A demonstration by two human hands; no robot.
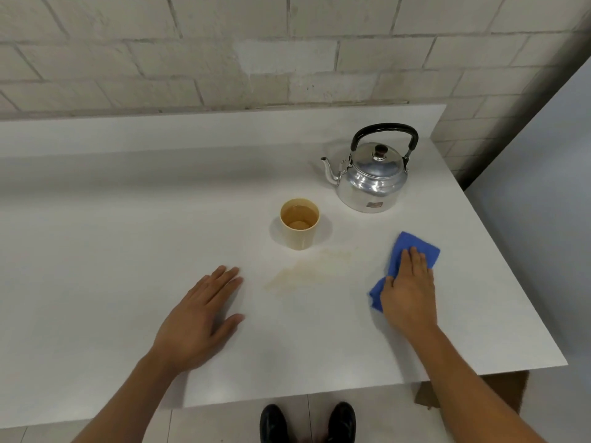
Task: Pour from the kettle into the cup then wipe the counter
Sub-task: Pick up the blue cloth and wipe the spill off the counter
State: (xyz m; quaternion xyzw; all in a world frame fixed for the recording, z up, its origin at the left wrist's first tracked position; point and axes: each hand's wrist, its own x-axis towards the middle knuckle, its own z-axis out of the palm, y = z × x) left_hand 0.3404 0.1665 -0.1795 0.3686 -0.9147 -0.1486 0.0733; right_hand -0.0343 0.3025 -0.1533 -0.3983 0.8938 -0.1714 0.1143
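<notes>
I see a white counter [128,251] with a low raised back edge, set against a wall of pale painted brick [192,52]. To the right a grey panel [543,187] closes the corner, and below the counter's front edge I see light floor tiles and two black shoes [307,423].

A faint yellowish stain [303,271] lies on the counter, just in front of the cup [299,223] and between my two hands. The cup is beige, upright, with clear liquid in it. Behind it and to the right stands the metal kettle [372,177], black handle up, lid on, spout pointing left toward the cup but apart from it. A small label sits low on the kettle's side; I think it is a sticker, but it is too blurred to read.

My left hand [198,321] rests flat on the counter, fingers extended and nearly together, thumb spread, holding nothing. My right hand [409,289] presses flat on a blue cloth [412,247], fingers together on top of it, near the counter's right edge.
</notes>
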